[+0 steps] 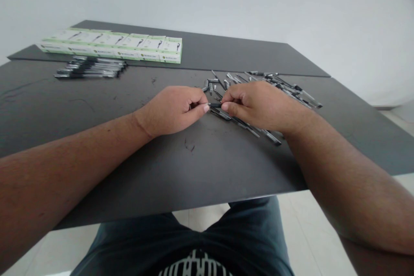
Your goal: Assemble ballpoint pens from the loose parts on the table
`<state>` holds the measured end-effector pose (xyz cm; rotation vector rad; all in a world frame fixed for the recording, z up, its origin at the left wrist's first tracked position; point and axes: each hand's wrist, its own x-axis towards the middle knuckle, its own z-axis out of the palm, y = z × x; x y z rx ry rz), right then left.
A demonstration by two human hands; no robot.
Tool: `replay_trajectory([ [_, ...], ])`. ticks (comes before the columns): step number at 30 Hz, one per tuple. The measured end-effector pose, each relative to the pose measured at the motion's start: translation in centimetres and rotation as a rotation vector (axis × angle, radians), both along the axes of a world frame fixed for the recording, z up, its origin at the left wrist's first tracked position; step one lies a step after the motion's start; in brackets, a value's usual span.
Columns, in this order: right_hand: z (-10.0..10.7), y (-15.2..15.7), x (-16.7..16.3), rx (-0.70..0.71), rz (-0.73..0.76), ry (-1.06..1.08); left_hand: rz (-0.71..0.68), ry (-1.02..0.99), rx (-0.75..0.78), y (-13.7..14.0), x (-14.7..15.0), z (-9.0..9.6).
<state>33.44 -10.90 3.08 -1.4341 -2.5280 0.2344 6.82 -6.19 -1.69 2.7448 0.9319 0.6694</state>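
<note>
Between my two hands is a pen [214,105] with a black grip, held level above the table. My left hand [176,110] pinches its tip end between thumb and forefinger. The thumb and fingers of my right hand [255,102] close round the other end, hiding most of the barrel. Beneath and beyond my right hand lie loose pen parts [293,89]: clear barrels, thin refills and black pieces. A few small clear caps [211,84] rest just past the fingertips.
A row of white and green boxes [129,47] stands at the back left of the dark grey table [181,168]. In front of them lies a bundle of pens [92,67]. The table's front edge runs just above my legs.
</note>
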Motion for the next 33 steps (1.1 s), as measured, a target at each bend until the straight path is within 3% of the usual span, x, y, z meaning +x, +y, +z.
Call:
replay_trajectory([
  [7, 0.00, 0.05, 0.00, -0.053, -0.032, 0.016, 0.016, 0.000, -0.008, -0.05, -0.03, 0.00],
  [11, 0.10, 0.03, -0.04, -0.040, -0.004, -0.056, 0.014, 0.008, -0.021, -0.09, 0.05, 0.09],
  [16, -0.08, 0.07, 0.04, -0.025, -0.031, 0.040, 0.017, -0.011, -0.008, -0.08, 0.06, 0.07],
  [33, -0.19, 0.10, 0.01, -0.038, -0.029, 0.015, 0.003, -0.025, -0.011, 0.04, 0.07, -0.19],
])
